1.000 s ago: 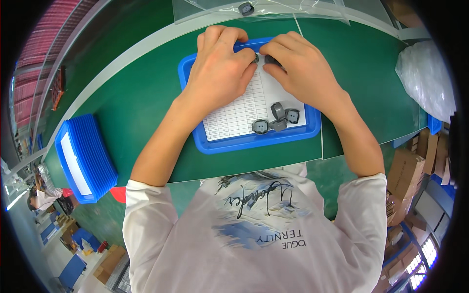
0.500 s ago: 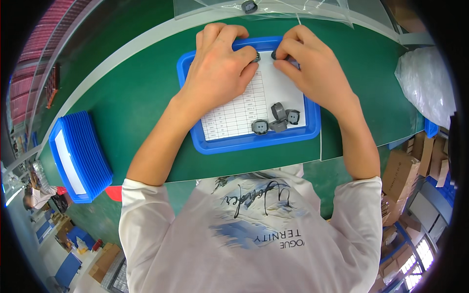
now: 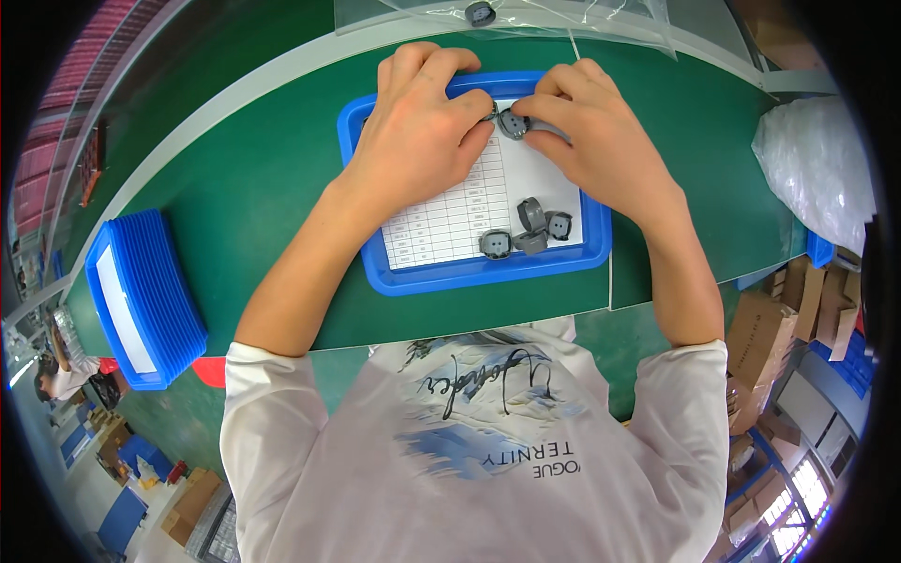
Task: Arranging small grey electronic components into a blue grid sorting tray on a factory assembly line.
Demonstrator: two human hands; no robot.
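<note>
Both my hands are over a shallow blue plastic tray [image 3: 441, 281] lined with a white printed table sheet [image 3: 436, 230]. At the tray's far side, my right hand [image 3: 591, 131] pinches a dark grey rounded plastic part [image 3: 513, 124] with two small holes in its face. Just left of it, my left hand [image 3: 418, 136] has thumb and forefinger closed on a similar grey part, mostly hidden by the fingertips. The two parts are side by side and may touch. Several more grey parts [image 3: 531, 215] lie in a cluster at the tray's near right.
A stack of blue trays [image 3: 155, 291] stands on the green table [image 3: 253, 197] at left. Beyond the tray, another grey part [image 3: 480, 13] lies on clear plastic film [image 3: 601, 21]. A bulging clear plastic bag [image 3: 812, 164] sits at the right, above cardboard boxes [image 3: 765, 328].
My right hand has shifted slightly left and nearer with its grey part, whose holed face now shows beside my left fingertips. The left hand stays almost in place.
</note>
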